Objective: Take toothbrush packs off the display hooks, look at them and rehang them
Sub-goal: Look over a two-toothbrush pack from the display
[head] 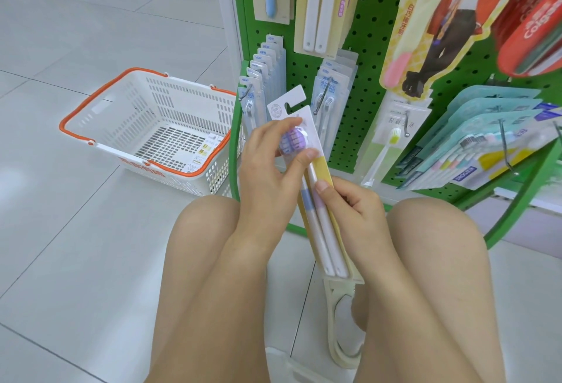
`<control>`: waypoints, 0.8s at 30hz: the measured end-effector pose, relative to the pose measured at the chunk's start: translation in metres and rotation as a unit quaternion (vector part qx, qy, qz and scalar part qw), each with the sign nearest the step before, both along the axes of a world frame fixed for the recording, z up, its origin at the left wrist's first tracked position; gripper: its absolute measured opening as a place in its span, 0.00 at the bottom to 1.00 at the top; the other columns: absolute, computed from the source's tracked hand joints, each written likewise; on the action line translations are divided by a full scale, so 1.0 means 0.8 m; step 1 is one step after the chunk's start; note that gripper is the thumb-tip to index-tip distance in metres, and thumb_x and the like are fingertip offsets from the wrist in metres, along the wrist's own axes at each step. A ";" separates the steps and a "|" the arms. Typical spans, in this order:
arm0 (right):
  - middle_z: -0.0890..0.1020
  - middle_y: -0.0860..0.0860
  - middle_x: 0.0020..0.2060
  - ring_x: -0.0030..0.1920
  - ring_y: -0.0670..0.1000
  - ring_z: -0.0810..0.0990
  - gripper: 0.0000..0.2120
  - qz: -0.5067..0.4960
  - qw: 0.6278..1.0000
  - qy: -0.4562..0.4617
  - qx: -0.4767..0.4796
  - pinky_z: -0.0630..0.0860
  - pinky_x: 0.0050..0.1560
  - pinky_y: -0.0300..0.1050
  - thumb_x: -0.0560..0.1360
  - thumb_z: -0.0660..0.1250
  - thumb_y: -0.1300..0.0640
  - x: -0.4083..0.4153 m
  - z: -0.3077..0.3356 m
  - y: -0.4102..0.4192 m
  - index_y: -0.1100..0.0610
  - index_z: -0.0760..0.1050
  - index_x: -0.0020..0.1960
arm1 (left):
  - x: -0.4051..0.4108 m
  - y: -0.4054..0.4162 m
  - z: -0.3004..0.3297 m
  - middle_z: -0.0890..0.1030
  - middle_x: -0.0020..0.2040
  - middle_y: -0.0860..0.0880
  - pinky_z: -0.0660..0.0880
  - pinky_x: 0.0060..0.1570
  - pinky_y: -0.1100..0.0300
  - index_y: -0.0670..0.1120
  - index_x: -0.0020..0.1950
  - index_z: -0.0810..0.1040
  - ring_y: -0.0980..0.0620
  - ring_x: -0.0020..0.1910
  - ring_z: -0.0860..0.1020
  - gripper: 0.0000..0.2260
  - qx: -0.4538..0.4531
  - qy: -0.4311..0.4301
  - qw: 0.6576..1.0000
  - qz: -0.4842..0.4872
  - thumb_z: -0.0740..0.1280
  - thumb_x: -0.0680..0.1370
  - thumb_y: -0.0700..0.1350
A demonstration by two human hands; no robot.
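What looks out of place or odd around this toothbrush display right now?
Only one thing: a two-brush toothbrush pack is off its hook, tilted and held in both hands, left hand near the brush heads, right hand on the handles. The white shopping basket sits upright on the floor.

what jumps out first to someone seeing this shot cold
Dead centre, a two-brush toothbrush pack is held off the hooks over the person's knees, the left hand pinching it at the brush heads and the right hand gripping the handles. Behind it on the right stands the bright green pegboard display hung with more packs. To the left, a white shopping basket with orange handles sits on the tiled floor.
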State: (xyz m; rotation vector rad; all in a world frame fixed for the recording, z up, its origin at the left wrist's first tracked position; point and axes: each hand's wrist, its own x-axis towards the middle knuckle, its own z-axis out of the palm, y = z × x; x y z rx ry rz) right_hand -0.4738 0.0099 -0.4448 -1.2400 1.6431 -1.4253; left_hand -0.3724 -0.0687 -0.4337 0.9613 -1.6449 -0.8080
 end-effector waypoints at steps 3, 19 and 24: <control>0.66 0.46 0.27 0.31 0.45 0.63 0.18 -0.002 1.000 -0.008 0.003 0.59 0.31 0.39 0.78 0.62 0.52 0.000 -0.002 -0.001 0.62 0.70 0.34 | 0.001 0.000 0.000 0.75 0.54 0.57 0.76 0.55 0.52 0.53 0.59 0.77 0.57 0.56 0.75 0.15 -0.010 -0.001 1.000 0.005 0.71 0.73 0.45; 0.84 0.44 0.50 0.50 0.47 0.82 0.15 0.062 0.981 -0.169 0.074 0.77 0.51 0.40 0.75 0.70 0.59 -0.009 0.001 -0.003 0.50 0.75 0.60 | 0.000 -0.016 0.000 0.67 0.75 0.51 0.62 0.73 0.55 0.48 0.77 0.63 0.55 0.74 0.65 0.32 0.101 -0.005 0.994 0.041 0.67 0.76 0.56; 0.84 0.51 0.53 0.49 0.48 0.82 0.15 0.027 0.968 -0.245 0.053 0.77 0.49 0.42 0.77 0.66 0.58 -0.013 0.006 -0.004 0.52 0.76 0.63 | 0.006 -0.005 0.012 0.84 0.55 0.47 0.75 0.61 0.57 0.43 0.65 0.77 0.54 0.54 0.82 0.16 0.324 0.095 0.937 -0.087 0.68 0.78 0.42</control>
